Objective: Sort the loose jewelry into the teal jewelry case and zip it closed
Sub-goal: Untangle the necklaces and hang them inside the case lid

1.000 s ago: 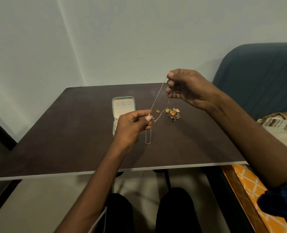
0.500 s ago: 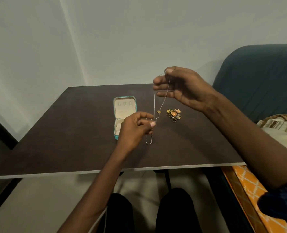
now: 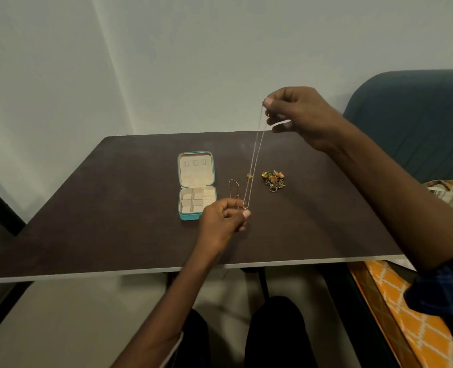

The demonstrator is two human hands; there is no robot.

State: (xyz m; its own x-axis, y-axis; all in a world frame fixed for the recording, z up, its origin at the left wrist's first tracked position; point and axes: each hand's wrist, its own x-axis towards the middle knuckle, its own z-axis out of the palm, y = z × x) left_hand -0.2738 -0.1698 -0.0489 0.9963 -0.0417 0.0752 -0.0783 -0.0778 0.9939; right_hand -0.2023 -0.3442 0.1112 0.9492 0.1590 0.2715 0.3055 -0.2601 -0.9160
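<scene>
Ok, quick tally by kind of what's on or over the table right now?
Teal jewelry case, open: 1
Thin chains: 2, one held, one lying
Heap of mixed pieces, too tangled to count: 1
Small lone gold piece: 1
Total: 5

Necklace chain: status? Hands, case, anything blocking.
Right hand pinches chain top, raised; left hand pinches its low loop. Case open, compartments showing. Jewelry pile still on table. Nothing blocking the case.

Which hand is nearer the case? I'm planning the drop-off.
Left. The left hand sits just beside the case, at its near right corner; the right hand is raised, farther right.
</scene>
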